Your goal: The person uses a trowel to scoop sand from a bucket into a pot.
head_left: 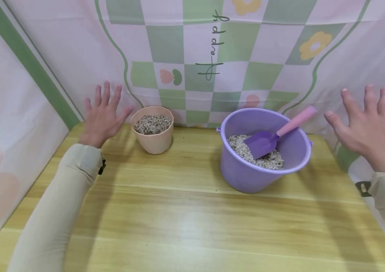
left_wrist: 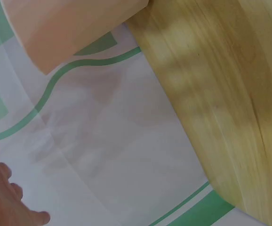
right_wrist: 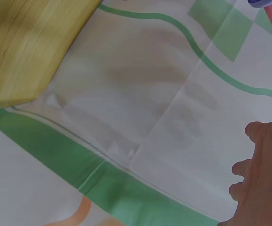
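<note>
My left hand (head_left: 102,117) is held up with its fingers spread, just left of a peach-coloured flowerpot (head_left: 156,141). Grey-brown gravelly grit (head_left: 153,124) fills much of that pot. On the other side, my right hand (head_left: 374,126) is also raised with fingers apart, to the right of a purple bucket (head_left: 247,177). Neither hand holds anything. Pale grit (head_left: 240,145) lies inside the bucket. A small shovel with a purple blade (head_left: 260,143) and a pink handle (head_left: 296,121) leans in it, blade on the grit and handle over the rim. The handle's end points toward my right hand.
Pot and bucket stand near the back of a wooden table (head_left: 165,219). Behind it hangs a cloth (head_left: 165,41) with green checks and flowers, and more white cloth (head_left: 5,98) hangs at the left. A few dark specks lie on the tabletop.
</note>
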Demonstrator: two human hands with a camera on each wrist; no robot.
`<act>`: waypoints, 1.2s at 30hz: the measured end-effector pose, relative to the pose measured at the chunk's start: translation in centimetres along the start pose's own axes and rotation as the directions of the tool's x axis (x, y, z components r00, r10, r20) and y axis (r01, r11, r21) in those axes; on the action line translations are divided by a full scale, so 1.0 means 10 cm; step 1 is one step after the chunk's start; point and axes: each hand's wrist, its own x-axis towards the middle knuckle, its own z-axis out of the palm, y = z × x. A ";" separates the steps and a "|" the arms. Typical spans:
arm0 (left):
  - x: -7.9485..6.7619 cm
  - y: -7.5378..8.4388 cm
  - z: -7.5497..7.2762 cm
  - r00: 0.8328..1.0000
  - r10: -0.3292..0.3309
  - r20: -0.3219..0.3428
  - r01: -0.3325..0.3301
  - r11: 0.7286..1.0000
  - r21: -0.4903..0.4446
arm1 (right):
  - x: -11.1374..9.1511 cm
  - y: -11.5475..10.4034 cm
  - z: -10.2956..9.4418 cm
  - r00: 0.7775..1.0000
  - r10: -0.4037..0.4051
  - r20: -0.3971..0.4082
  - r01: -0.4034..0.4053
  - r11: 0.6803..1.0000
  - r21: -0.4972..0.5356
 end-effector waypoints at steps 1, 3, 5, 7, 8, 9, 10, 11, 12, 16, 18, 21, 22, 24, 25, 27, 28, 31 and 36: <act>0.00 0.00 0.01 1.000 0.004 0.011 -0.004 1.000 -0.011 | 0.00 0.00 0.00 1.000 -0.001 -0.002 0.001 1.000 0.009; -0.01 0.01 0.04 0.999 0.013 0.030 -0.012 0.999 -0.037 | 0.01 -0.01 0.01 1.000 -0.003 -0.010 0.003 0.999 0.033; -0.02 0.01 0.06 0.998 0.019 0.051 -0.015 0.997 -0.072 | 0.01 -0.04 0.00 1.000 -0.009 -0.013 0.010 0.999 0.053; -0.03 0.01 0.09 0.997 0.027 0.070 -0.019 0.994 -0.109 | 0.01 -0.08 -0.01 1.000 -0.016 -0.014 0.017 0.997 0.074; -0.03 0.02 0.11 0.996 0.033 0.080 -0.022 0.991 -0.129 | 0.00 -0.10 -0.02 1.000 -0.020 -0.015 0.022 0.996 0.085; -0.03 0.02 0.12 0.995 0.039 0.089 -0.026 0.989 -0.145 | -0.01 -0.12 -0.03 1.000 -0.023 -0.014 0.024 0.995 0.092; -0.03 0.02 0.13 0.994 0.047 0.103 -0.031 0.987 -0.158 | -0.01 -0.14 -0.03 1.000 -0.027 -0.015 0.028 0.994 0.102; -0.03 0.02 0.15 0.992 0.055 0.116 -0.035 0.985 -0.171 | -0.02 -0.15 -0.04 1.000 -0.028 -0.013 0.030 0.994 0.109; -0.03 0.02 0.16 0.990 0.064 0.128 -0.040 0.982 -0.183 | -0.01 -0.17 -0.05 0.999 -0.031 -0.013 0.032 0.993 0.115; -0.04 0.03 0.20 0.980 0.090 0.179 -0.047 0.972 -0.231 | -0.01 -0.21 -0.06 0.999 -0.043 -0.018 0.045 0.989 0.144; -0.04 0.04 0.22 0.976 0.098 0.194 -0.046 0.966 -0.254 | -0.01 -0.24 -0.06 0.998 -0.050 -0.024 0.053 0.986 0.156; -0.04 0.05 0.25 0.970 0.108 0.216 -0.043 0.958 -0.284 | -0.02 -0.28 -0.05 0.998 -0.061 -0.027 0.065 0.983 0.170; -0.04 0.06 0.25 0.969 0.111 0.220 -0.043 0.956 -0.291 | -0.02 -0.29 -0.05 0.998 -0.065 -0.026 0.069 0.983 0.173; -0.04 0.07 0.26 0.966 0.113 0.233 -0.037 0.950 -0.309 | -0.02 -0.31 -0.06 0.997 -0.074 -0.026 0.078 0.982 0.172; -0.04 0.08 0.26 0.964 0.113 0.240 -0.032 0.948 -0.318 | -0.02 -0.32 -0.06 0.996 -0.079 -0.030 0.083 0.982 0.172; -0.04 0.10 0.27 0.962 0.107 0.250 -0.021 0.945 -0.326 | -0.01 -0.35 -0.06 0.995 -0.091 -0.043 0.097 0.981 0.169; -0.04 0.10 0.28 0.962 0.103 0.254 -0.014 0.943 -0.332 | -0.01 -0.36 -0.05 0.994 -0.096 -0.050 0.103 0.980 0.171; -0.04 0.12 0.31 0.963 0.095 0.253 -0.002 0.939 -0.344 | -0.02 -0.40 -0.02 0.990 -0.111 -0.084 0.125 0.975 0.185; -0.02 0.15 0.36 0.966 0.111 0.232 -0.020 0.932 -0.363 | -0.01 -0.46 -0.01 0.979 -0.147 -0.140 0.173 0.964 0.202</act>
